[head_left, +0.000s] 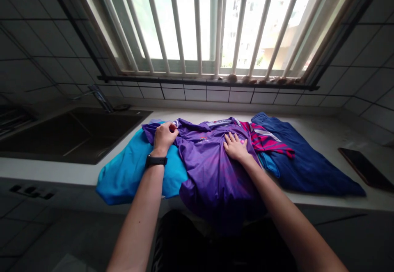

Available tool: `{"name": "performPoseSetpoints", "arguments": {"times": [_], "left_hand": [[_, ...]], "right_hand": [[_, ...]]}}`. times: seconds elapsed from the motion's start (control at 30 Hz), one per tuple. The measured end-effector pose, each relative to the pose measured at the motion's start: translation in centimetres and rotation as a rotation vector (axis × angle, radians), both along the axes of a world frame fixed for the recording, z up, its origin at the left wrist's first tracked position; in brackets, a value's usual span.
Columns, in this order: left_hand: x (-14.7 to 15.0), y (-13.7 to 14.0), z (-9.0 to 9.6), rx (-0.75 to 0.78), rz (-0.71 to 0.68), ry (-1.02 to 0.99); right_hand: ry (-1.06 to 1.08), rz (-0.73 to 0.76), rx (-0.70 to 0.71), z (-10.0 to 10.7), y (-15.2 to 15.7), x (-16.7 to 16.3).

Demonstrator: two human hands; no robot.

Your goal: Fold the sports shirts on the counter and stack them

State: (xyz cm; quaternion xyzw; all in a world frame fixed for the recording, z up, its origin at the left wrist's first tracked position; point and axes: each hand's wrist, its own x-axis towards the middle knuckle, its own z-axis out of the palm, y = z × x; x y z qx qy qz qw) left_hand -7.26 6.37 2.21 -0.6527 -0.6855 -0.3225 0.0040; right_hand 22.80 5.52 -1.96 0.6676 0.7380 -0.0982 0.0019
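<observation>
"While our right hand (235,145) lies spread flat on the purple shirt (212,169), how is our left hand (165,137)?"

"We have it pinching the shirt's cloth near one shoulder; the shirt lies on the counter (80,172), partly over the turquoise garment (123,171)."

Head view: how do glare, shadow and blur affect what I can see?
In the head view, the window is largely washed out to white; the sink and the lower part of the purple shirt fall into shadow; the phone near the right edge looks soft and stretched; the left hand and right hand stay readable.
</observation>
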Motion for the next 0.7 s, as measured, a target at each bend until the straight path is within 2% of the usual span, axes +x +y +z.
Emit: {"name": "performPoseSetpoints", "arguments": {"times": [0.03,0.17,0.23,0.37,0.43,0.5,0.6,0.7], "left_hand": [[0.1,-0.1,0.0,-0.023,-0.055,-0.001],[0.8,0.0,-0.2,-0.237,-0.433,0.104],[1.0,0.2,-0.4,-0.304,-0.481,0.162],[0.9,0.5,-0.6,-0.322,-0.426,0.144],[0.7,0.6,-0.5,-0.211,-0.328,0.128],[0.5,0.8,-0.4,-0.058,-0.166,0.107],[0.5,1.3,-0.4,0.096,-0.001,0.07],[0.6,1.6,-0.6,0.123,-0.025,0.069]], "right_hand": [[-0.001,-0.004,-0.005,0.1,0.4,0.1],[0.005,0.024,0.003,1.0,1.7,0.5],[-0.002,0.01,0.029,1.5,1.7,0.3],[-0.004,0.001,0.074,1.8,-0.5,-0.9],[0.034,0.032,0.024,1.3,-2.0,-1.3],[0.049,0.036,-0.024,0.7,-3.0,-1.3],[0.027,0.043,-0.044,0.2,-2.8,-0.8],[0.015,0.062,-0.057,0.6,-1.2,-0.4]]}}
